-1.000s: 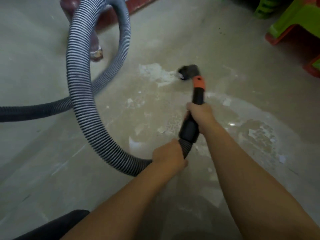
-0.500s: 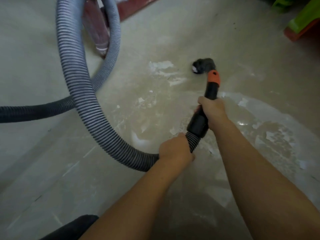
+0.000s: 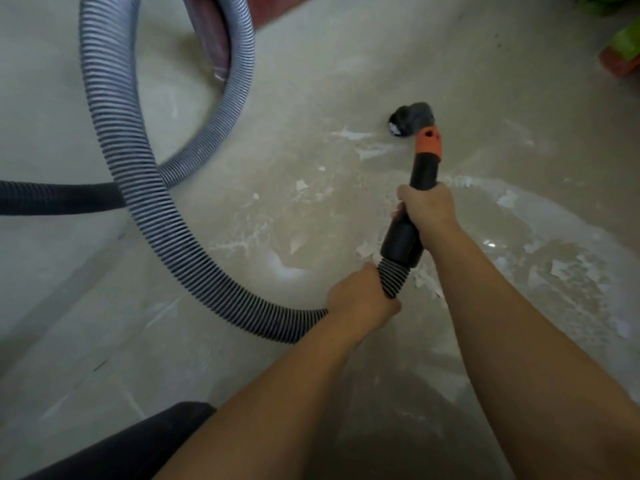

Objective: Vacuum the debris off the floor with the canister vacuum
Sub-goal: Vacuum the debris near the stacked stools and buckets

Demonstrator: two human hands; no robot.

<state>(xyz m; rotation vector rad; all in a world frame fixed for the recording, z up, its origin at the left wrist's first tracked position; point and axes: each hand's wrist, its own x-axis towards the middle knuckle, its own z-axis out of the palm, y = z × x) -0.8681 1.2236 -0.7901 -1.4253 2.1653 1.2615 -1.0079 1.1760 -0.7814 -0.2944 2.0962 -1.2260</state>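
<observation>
Both hands hold the vacuum's working end near the middle right of the frame. The right hand (image 3: 427,209) has its grip clenched around the black wand handle (image 3: 407,237), just below the orange collar (image 3: 428,143). The left hand (image 3: 360,299) grips the ribbed grey hose (image 3: 145,188) right where it joins the handle's cuff. The dark nozzle (image 3: 410,118) sits on the concrete floor (image 3: 346,64) above centre right, touching a white flake at its mouth. White paint-like debris (image 3: 372,151) lies scattered just below the nozzle and across the right side of the frame. The hose loops up to the upper left, then back down and off the left edge. A dark red post (image 3: 211,39) stands inside the loop at the top.
</observation>
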